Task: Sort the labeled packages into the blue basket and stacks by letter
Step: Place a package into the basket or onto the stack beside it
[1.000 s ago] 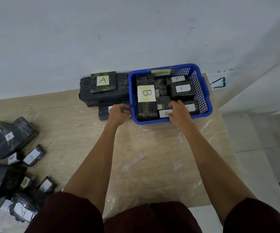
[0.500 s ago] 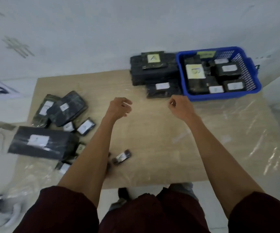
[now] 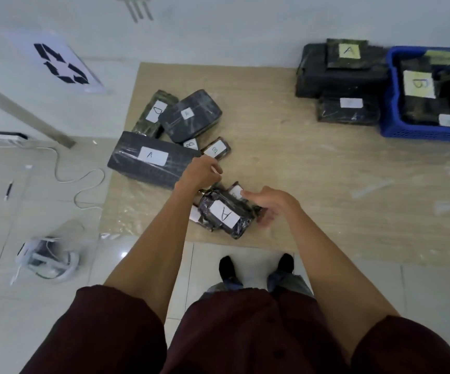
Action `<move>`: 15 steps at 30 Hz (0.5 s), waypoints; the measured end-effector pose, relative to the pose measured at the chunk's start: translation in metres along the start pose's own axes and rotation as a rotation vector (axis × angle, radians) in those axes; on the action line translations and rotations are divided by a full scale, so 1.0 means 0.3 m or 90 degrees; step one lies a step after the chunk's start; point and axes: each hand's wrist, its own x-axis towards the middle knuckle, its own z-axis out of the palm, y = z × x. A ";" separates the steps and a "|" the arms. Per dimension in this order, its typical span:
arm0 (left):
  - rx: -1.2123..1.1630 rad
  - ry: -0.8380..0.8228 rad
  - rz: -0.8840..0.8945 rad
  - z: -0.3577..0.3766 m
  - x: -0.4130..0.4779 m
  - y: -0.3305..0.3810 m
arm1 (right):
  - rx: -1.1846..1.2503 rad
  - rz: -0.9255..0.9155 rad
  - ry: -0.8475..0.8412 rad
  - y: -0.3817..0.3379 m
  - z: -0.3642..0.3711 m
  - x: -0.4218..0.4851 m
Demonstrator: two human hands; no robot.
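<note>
Black-wrapped packages wait to be sorted on a film-covered table (image 3: 286, 171) as a person leans over the unsorted pile (image 3: 175, 136) at its left end. Right hand (image 3: 271, 205), fingers spread and loose, reaches to the right end of a crinkled A package (image 3: 223, 215) lying at the near edge; whether the blurred fingertips touch the wrap cannot be told. Left hand (image 3: 199, 175) hovers just beyond it with fingers curled, near a small B package (image 3: 215, 149), and the view does not show whether it pinches anything. The hands sit on either side of the A package, apparently to lift it by both ends, a sensible hold for a soft, lumpy parcel. Well apart, at the far right, the A stack (image 3: 340, 74) sits by the wall under a yellow A card (image 3: 349, 51), just beside the blue basket (image 3: 418, 133), whose B card (image 3: 418, 83) marks it for the B items inside. Marker cards face up so each letter has one plain destination. Judged from the pile, with a long A box (image 3: 150, 160) and several smaller parcels lying in it, sorting is partway through; the next carry likely goes to the A stack, across the bare middle of the table
</note>
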 end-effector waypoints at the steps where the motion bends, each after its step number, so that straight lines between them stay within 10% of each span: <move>1: 0.033 -0.003 -0.004 0.003 -0.006 -0.001 | 0.030 0.032 -0.037 0.001 0.027 -0.002; 6: 0.200 -0.100 -0.065 0.016 -0.030 0.018 | 0.215 0.065 -0.126 0.014 0.098 -0.013; 15: 0.106 -0.102 -0.078 -0.015 -0.031 0.060 | 0.230 -0.010 0.040 0.002 0.018 -0.063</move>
